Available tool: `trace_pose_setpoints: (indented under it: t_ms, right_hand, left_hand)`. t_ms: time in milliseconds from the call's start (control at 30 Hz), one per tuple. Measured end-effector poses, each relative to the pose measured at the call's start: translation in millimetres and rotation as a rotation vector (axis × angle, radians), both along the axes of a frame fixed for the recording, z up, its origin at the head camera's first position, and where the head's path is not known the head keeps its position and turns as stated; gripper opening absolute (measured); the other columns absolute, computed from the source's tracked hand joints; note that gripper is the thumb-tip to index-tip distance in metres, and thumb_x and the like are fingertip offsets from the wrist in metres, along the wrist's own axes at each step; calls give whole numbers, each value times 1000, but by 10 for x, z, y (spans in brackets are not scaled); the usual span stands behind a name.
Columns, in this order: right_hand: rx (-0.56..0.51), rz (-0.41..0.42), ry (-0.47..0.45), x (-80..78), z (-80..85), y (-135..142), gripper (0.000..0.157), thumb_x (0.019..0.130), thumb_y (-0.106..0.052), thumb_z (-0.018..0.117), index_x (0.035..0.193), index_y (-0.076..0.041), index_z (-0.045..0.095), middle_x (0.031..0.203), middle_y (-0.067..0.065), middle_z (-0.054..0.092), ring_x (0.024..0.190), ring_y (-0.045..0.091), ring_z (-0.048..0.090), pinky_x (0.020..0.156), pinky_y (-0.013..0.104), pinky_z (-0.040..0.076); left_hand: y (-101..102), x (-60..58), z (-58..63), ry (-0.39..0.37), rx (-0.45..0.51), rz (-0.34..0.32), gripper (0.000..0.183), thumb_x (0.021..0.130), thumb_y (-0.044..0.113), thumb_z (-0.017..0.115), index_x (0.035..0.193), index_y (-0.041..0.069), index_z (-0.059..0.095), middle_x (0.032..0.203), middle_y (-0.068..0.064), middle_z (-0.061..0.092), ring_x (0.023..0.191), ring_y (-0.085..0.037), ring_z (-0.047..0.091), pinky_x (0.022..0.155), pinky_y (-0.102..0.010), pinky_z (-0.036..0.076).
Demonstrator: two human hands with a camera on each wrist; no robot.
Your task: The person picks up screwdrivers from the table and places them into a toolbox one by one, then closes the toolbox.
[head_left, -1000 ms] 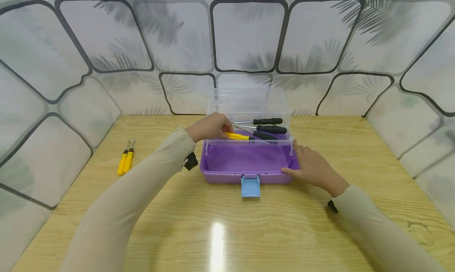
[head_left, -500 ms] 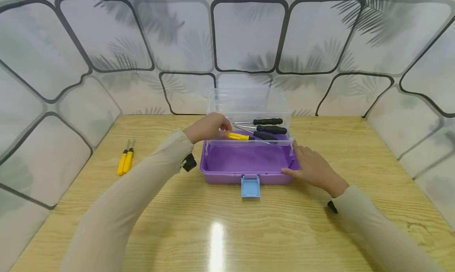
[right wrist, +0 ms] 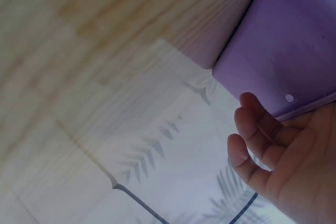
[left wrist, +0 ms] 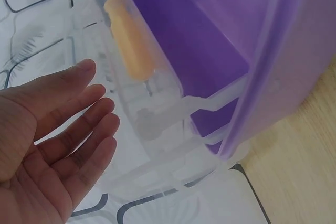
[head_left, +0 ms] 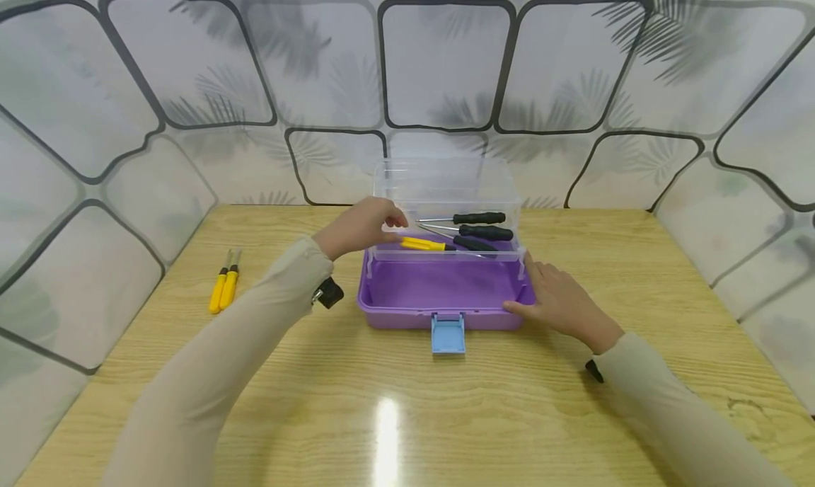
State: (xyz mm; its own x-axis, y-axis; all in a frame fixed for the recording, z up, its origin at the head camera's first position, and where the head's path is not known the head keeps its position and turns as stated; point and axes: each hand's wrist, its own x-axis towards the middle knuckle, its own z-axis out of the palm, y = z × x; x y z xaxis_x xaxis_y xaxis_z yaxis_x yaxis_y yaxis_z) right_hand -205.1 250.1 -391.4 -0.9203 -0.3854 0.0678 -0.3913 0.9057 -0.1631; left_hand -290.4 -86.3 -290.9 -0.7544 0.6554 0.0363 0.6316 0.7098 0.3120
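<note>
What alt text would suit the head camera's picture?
A left hand hovers beside a yellow-handled tool in the clear tray of an open purple box, near three black-handled tools. The right hand rests on the box; two more yellow-handled tools lie on the table.

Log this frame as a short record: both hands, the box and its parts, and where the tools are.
left hand: holding nothing, beside the tray; left wrist view shows a gap to the nearest tool
right hand: resting against the box's right end
box: purple box, open, on the wooden table
latch: blue latch, hanging down in front
clear tray: one yellow-handled tool, three black-handled tools
on table, left: two yellow-handled tools, side by side
</note>
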Motion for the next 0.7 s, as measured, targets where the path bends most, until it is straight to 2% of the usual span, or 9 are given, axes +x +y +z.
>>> trace_pose_setpoints:
  t_ms: [133, 467, 700]
  right_hand:
    - [-6, 3, 7, -6, -7, 3, 104, 83, -60, 58, 144, 14, 17, 126, 31, 53, 112, 42, 52, 98, 56, 40]
    - [-9, 2, 4, -8, -8, 0, 104, 83, -61, 57, 144, 14, 17, 127, 31, 52, 113, 42, 51, 98, 56, 40]
    - [-11, 8, 21, -20, -22, 4, 104, 82, -60, 58, 143, 14, 19, 124, 30, 54, 110, 42, 53, 96, 55, 41]
  left_hand:
    - [-47, 37, 39, 13, 16, 13, 27, 84, 13, 70, 108, 1, 68, 107, -12, 70, 100, -26, 63, 92, -37, 50]
    - [-194, 166, 88, 90, -12, 67, 30, 84, 18, 70, 109, 3, 68, 107, -12, 68, 98, -25, 61, 91, -37, 50]
    - [-329, 230, 107, 167, -8, 89, 32, 83, 20, 71, 109, 2, 67, 103, -12, 67, 98, -27, 62, 89, -40, 50]
